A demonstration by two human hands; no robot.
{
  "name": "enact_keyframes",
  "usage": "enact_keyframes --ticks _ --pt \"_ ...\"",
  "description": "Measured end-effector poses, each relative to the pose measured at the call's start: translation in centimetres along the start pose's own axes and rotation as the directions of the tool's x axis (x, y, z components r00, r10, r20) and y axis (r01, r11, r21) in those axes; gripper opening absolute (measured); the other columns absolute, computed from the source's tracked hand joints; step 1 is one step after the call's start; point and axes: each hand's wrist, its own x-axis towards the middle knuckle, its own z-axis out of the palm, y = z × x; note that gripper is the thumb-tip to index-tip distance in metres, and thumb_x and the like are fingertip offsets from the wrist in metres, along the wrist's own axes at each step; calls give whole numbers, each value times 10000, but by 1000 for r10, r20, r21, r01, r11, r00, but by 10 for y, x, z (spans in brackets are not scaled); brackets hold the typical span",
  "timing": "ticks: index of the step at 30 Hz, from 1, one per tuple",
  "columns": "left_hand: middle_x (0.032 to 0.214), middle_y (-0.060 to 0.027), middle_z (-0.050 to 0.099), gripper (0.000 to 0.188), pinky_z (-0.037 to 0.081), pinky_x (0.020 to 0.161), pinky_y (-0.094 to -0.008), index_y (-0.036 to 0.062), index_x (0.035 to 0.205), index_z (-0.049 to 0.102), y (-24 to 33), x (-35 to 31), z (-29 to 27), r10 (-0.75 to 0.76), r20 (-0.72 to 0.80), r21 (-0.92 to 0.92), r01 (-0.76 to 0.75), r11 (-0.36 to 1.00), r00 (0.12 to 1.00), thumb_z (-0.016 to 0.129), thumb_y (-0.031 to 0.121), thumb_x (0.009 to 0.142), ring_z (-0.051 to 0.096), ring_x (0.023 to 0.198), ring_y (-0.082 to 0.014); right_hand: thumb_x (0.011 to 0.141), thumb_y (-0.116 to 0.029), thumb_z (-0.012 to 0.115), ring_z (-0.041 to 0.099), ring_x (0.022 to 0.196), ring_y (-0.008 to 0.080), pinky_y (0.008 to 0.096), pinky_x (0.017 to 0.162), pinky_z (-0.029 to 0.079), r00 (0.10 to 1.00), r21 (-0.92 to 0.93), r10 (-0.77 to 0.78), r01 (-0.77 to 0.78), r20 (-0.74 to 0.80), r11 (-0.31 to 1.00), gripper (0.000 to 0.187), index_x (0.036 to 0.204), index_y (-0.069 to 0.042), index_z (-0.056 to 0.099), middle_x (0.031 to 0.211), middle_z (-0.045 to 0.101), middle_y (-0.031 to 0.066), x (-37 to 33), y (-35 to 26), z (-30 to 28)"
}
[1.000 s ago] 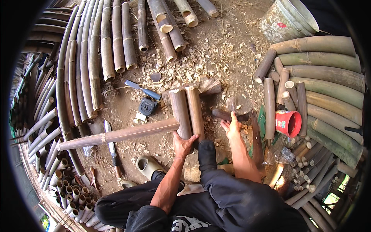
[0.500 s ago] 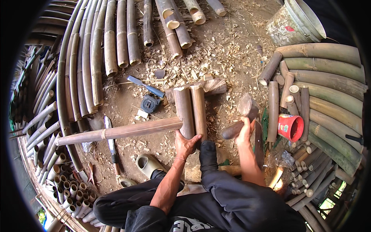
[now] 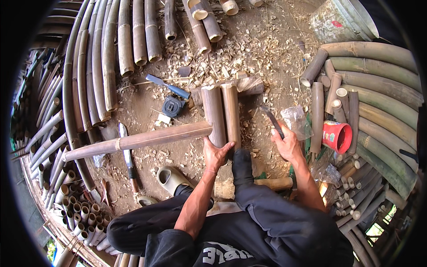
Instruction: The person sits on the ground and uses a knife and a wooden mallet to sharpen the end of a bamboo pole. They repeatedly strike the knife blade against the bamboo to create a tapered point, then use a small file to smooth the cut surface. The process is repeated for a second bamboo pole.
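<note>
My left hand (image 3: 216, 153) is closed around the lower end of a short bamboo piece (image 3: 214, 113), its thumb reaching across to a narrower bamboo piece (image 3: 231, 113) alongside. A long bamboo pole (image 3: 142, 141) meets the wider piece from the left, forming a T. My foot in a dark sock (image 3: 242, 167) rests against the narrower piece's near end. Both upper ends lean on a wooden block (image 3: 250, 86). To their right, my right hand (image 3: 288, 144) is closed on a thin, dark, blade-like tool (image 3: 271, 119), raised at a slant; its exact kind is unclear.
A blue-handled chisel (image 3: 168, 86), tape measure (image 3: 172, 106) and long knife (image 3: 127, 153) lie among wood chips. Long bamboo poles (image 3: 126, 40) line the far left, with more bamboo (image 3: 378, 80) at right. A red container (image 3: 336, 137) and bucket (image 3: 342, 20) stand on the right.
The wooden mallet has left my right hand, which now grips the thin dark tool. A clear plastic bag shows where the mallet was. My left hand keeps its hold on the bamboo.
</note>
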Motion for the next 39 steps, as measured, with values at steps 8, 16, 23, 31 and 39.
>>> enact_keyframes --ticks 8,16,23,31,39 --pt "1210 -374 551 1225 475 957 -467 -143 1366 300 2 0 1 -22 20 9 21 1000 1000 868 608 582 573 1142 -461 954 -317 588 694 826 299 393 684 555 921 -228 -347 381 175 896 289 1098 -85 682 945 709 127 31 -8 29" --pt "1234 -379 534 1248 464 974 -449 -153 1377 280 1 1 0 -23 32 -11 23 1000 999 865 612 583 561 1164 -454 940 -323 601 677 741 317 409 622 558 839 -404 -452 542 302 736 257 1062 -116 690 855 693 104 61 -12 34" --pt "1242 -372 534 1233 467 969 -443 -142 1386 271 11 -1 -6 -53 71 -59 57 997 996 874 585 593 565 1162 -442 930 -336 610 673 715 314 410 602 558 831 -437 -452 555 324 707 247 1057 -140 692 826 684 87 65 -12 37" --pt "1189 -368 565 1202 488 935 -451 -142 1364 291 0 -3 4 -12 56 2 12 1000 998 874 579 600 594 1117 -439 914 -267 616 659 661 336 412 545 536 878 -662 -260 475 403 579 183 985 -105 665 727 651 114 56 -25 21" --pt "1014 -357 640 851 533 854 -489 -111 1085 548 17 12 -40 -208 237 539 50 841 949 764 617 703 657 981 -451 823 -63 577 602 962 422 492 805 487 920 -673 -346 376 186 638 555 1341 55 414 1059 568 257 48 15 -14"
